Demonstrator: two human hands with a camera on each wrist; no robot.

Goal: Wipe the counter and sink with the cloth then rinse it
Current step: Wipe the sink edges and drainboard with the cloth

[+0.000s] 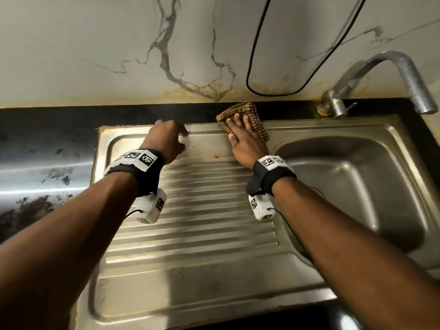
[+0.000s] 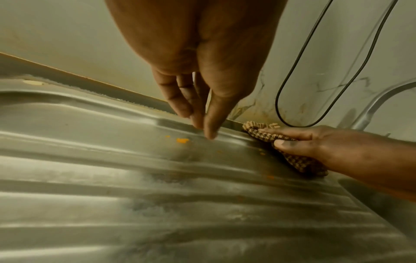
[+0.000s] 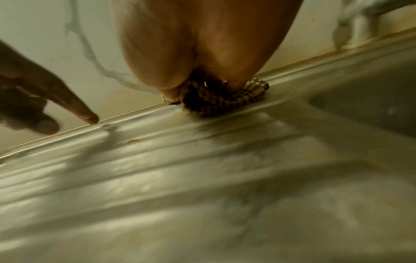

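both arms reach forward, left hand (image 1: 166, 139) fingers loosely extended, right hand (image 1: 245, 144) flat.

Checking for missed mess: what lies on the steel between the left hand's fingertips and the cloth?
In the left wrist view, bare drainboard with small orange crumbs lies between the left hand and the cloth under the right hand.

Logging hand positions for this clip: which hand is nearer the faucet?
The right hand. It presses the cloth at the drainboard's back edge, just left of the faucet. The left hand is farther left, fingertips at that edge, holding nothing.
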